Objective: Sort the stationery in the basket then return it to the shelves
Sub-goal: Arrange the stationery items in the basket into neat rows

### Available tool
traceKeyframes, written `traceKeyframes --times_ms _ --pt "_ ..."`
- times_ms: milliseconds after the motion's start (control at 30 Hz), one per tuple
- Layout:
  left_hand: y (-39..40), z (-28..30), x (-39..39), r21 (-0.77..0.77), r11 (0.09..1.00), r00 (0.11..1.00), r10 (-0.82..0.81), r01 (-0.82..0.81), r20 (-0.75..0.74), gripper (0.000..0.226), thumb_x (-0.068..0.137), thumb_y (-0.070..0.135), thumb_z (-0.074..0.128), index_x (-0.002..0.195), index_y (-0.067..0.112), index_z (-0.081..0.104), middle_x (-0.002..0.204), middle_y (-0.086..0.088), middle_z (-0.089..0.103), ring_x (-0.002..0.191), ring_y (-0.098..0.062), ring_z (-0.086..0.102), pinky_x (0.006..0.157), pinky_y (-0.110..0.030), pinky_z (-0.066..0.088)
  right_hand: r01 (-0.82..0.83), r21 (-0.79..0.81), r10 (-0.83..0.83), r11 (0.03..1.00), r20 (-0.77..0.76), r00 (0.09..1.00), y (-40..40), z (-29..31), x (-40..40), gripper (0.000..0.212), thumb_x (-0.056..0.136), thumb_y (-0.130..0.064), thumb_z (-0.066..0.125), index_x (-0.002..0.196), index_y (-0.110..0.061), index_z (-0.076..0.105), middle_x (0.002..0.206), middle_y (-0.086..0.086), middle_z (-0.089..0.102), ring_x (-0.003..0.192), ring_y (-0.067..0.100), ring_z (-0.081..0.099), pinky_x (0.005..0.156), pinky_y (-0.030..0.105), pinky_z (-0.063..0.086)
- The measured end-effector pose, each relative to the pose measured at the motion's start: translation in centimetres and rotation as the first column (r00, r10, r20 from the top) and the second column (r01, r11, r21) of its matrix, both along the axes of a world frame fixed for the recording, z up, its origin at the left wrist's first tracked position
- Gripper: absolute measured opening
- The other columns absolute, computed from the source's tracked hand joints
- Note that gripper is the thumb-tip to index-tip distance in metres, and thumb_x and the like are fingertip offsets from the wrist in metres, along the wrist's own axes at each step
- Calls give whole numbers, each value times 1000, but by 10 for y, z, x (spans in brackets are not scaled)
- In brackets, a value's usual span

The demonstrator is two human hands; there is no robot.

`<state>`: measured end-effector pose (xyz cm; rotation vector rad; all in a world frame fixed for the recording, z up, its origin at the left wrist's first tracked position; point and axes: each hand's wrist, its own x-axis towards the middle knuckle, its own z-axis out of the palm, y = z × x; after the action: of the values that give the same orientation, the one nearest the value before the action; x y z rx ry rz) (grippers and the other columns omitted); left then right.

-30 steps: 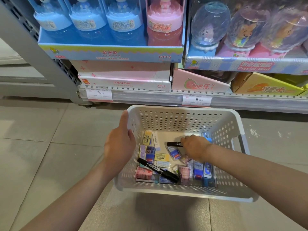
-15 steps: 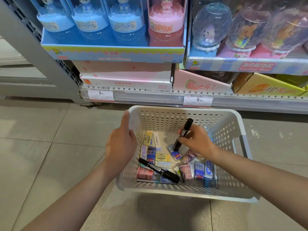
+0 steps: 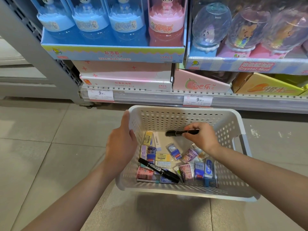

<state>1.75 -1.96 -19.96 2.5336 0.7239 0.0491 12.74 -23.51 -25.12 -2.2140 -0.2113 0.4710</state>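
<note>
A white perforated basket sits on the floor in front of the shelves. My left hand grips its left rim, thumb along the top edge. My right hand is inside the basket and pinches a black marker, held level and pointing left above the bottom. A second black marker lies slanted across several small erasers and packets, among them a pink eraser and a blue-white eraser.
The shelf edge with price tags runs just behind the basket. Pink boxes and trays of blue and pink toy jars fill the shelves above. Grey tiled floor spreads to the left and front.
My right hand lifted the black marker off the basket bottom, swung it upright, then turned it level, pointing left. My left hand stayed on the rim.
</note>
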Motion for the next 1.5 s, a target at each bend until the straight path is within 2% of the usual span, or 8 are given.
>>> traceKeyframes --times_ms 100,200,333,400,533,1067,1233,1500 --pt "0 0 0 -4 1000 1000 1 -1 1 60 96 11 41 148 21 15 56 0 48 53 -17 52 46 -26 35 -184 -457 315 870 230 921 -4 2 5 17 86 -23 63 101 -22 70 95 -4 71 87 16 65 75 28 53" --pt "0 -1 1 5 1000 1000 7 -7 4 60 96 11 41 148 21 15 57 0 47 54 -17 52 45 -26 33 -274 -752 599 600 196 776 3 4 8 17 91 -18 51 100 -20 66 85 -3 68 79 19 64 63 26 50" --pt "-2 0 0 6 1000 1000 9 -9 5 60 96 12 41 149 21 14 62 -1 48 58 -19 52 47 -28 33 -354 -905 811 235 -18 585 15 4 7 25 90 4 45 101 -11 62 89 1 65 81 20 64 58 27 44" --pt "-2 -1 -1 7 1000 1000 3 -3 14 59 96 12 40 149 20 14 63 -1 47 57 -16 50 46 -26 30 -370 -920 848 130 -91 522 19 3 6 24 92 3 46 107 -10 59 95 0 63 84 19 63 60 26 43" --pt "-1 -2 -2 12 1000 1000 -6 5 18 59 96 12 40 149 20 14 60 2 45 55 -14 49 44 -24 30 -364 -927 874 92 -100 476 27 -5 7 27 93 3 45 108 -11 62 105 0 66 93 19 65 65 27 46" --pt "-1 3 -1 -5 1000 1000 1 -1 -3 59 96 11 39 148 21 15 56 -2 47 51 -18 50 43 -26 28 -376 -924 731 76 -205 651 10 1 5 14 93 -9 55 104 -10 63 90 1 59 82 17 59 74 25 53" --pt "-2 3 -2 -3 1000 1000 2 -2 0 59 96 11 39 149 21 15 56 -1 47 51 -16 49 43 -25 27 -295 -954 583 45 -215 784 -4 0 -2 60 90 -48 52 127 -3 37 118 8 55 109 21 52 87 29 45" --pt "-1 2 -1 -5 1000 1000 10 -10 -13 60 96 12 39 149 22 12 59 -2 49 57 -19 53 45 -27 30 -251 -967 536 -53 -240 809 -8 -9 -4 69 91 -59 38 134 -6 43 129 12 50 118 25 46 101 35 37"
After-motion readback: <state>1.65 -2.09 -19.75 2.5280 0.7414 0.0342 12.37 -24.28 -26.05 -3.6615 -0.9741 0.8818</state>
